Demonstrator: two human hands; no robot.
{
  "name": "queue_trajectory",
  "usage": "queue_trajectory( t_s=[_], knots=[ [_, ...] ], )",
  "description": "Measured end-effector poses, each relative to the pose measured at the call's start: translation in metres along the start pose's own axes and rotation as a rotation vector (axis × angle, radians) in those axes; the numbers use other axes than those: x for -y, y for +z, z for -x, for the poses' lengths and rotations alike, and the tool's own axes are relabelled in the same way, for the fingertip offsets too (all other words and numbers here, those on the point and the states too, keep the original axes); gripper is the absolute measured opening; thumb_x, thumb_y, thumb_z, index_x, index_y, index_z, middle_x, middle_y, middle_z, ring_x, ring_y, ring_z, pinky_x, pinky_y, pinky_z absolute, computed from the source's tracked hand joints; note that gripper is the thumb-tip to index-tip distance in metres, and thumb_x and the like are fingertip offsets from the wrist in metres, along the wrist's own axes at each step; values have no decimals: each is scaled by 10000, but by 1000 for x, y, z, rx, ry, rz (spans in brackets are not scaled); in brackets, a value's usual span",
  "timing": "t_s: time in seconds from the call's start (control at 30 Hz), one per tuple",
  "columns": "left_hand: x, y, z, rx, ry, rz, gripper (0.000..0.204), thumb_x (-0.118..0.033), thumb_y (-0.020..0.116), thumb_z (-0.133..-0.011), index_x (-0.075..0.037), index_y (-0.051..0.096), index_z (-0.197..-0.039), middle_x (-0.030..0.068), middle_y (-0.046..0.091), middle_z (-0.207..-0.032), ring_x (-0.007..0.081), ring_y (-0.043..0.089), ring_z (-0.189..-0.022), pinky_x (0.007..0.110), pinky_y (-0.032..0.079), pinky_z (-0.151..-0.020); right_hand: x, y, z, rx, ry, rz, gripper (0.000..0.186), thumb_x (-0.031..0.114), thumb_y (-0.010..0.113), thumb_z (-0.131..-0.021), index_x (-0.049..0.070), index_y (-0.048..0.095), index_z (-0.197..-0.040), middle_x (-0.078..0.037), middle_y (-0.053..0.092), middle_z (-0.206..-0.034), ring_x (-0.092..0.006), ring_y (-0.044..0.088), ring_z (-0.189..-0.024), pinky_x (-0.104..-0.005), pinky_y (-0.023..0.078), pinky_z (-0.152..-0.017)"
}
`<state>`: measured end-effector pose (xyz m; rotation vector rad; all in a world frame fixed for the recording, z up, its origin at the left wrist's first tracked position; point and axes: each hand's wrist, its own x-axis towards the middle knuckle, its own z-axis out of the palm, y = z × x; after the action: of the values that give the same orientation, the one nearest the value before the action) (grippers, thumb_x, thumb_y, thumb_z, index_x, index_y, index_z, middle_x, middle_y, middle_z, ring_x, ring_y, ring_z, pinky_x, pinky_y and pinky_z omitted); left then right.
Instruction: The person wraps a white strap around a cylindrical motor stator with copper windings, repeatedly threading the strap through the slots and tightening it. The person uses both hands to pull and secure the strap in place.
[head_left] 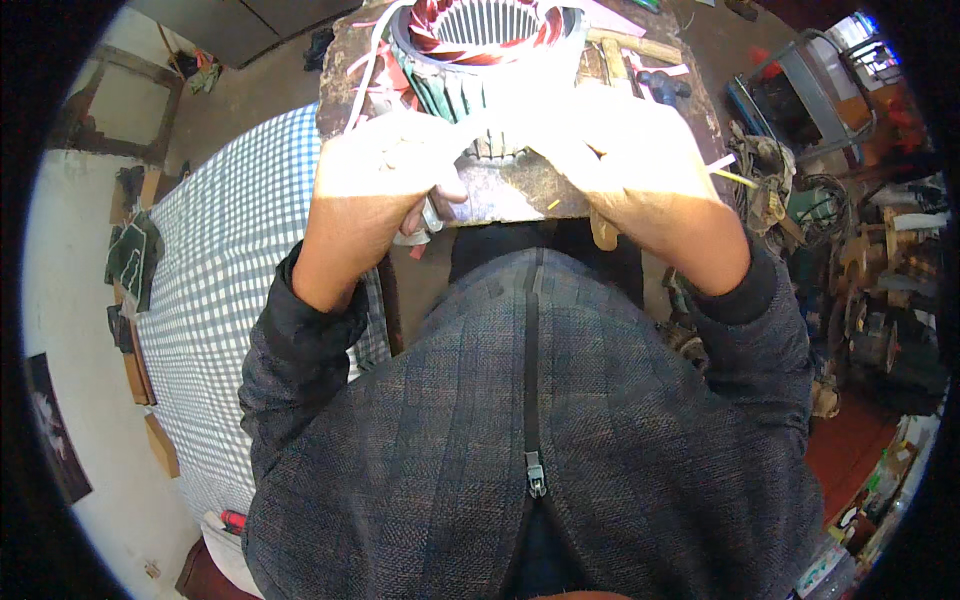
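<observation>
A motor stator (435, 90) with a finned, greenish housing and red copper windings stands upright at the far edge of my view. In front of it my left hand (395, 155) is closed, thumb and fingers curled together. My right hand (625, 140) faces it from the other side, its fingers drawn together toward the middle. Strong sunlight washes out both hands and the space between them, so whatever they pinch there cannot be made out. Both hands are above the near part of a worn wooden workbench (515, 207).
Pink and white strips lie around the stator, with a wooden-handled tool (640, 45) and a dark blue object (663, 87) at its right. A checked cloth (230, 260) covers something on the left. Coils and machine parts (870, 345) crowd the right side, near a metal cart (800, 95).
</observation>
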<state>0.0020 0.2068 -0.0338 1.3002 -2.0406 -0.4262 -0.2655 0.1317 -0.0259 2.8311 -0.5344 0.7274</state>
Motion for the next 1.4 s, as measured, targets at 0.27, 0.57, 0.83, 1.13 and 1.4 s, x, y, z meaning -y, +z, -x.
queue_trajectory(
  t_s=[0.27, 0.57, 0.83, 1.13, 1.4],
  knots=[
    [5, 10, 1, -30, -202, 311, 221, -85, 668, -946, 8, 720, -1140, 41, 726, -830, 43, 533, -517, 190, 385, -457, -2, 1, -7, 2, 4, 0, 411, 104, 679, -852, 113, 707, -1262, -109, 726, -1138, -298, 694, -1067, -384, 566, -900],
    [-8, 0, -5, -40, -350, 436, 162, -47, 653, -957, 34, 717, -1082, 41, 750, -800, 65, 657, -592, 211, 509, -476, -1, 5, -25, 59, 137, -152, 280, 248, 660, -917, 52, 720, -1108, -129, 731, -1046, -311, 690, -889, -426, 550, -791],
    [-2, -7, -15, -48, -373, 445, 163, -44, 642, -968, 27, 704, -1101, 67, 748, -799, 65, 657, -600, 213, 501, -452, -6, -18, -43, 137, 130, -368, 256, 151, 653, -891, 28, 676, -1114, -178, 715, -964, -365, 707, -882, -432, 564, -793],
    [-1, -7, -18, -26, -406, 405, 151, -59, 655, -976, 19, 732, -1080, 33, 734, -773, 42, 595, -576, 204, 451, -479, -24, -12, -40, 225, 26, -437, 402, 93, 572, -963, 100, 632, -1360, -140, 722, -868, -236, 701, -639, -343, 584, -676],
    [-6, 6, -2, -72, -426, 467, 171, -83, 705, -948, 21, 715, -1083, 65, 744, -804, 81, 607, -588, 250, 489, -529, -107, 31, -91, 62, -100, -887, 247, 194, 649, -982, 41, 697, -1169, -105, 707, -948, -272, 688, -854, -406, 568, -832]
  ],
)
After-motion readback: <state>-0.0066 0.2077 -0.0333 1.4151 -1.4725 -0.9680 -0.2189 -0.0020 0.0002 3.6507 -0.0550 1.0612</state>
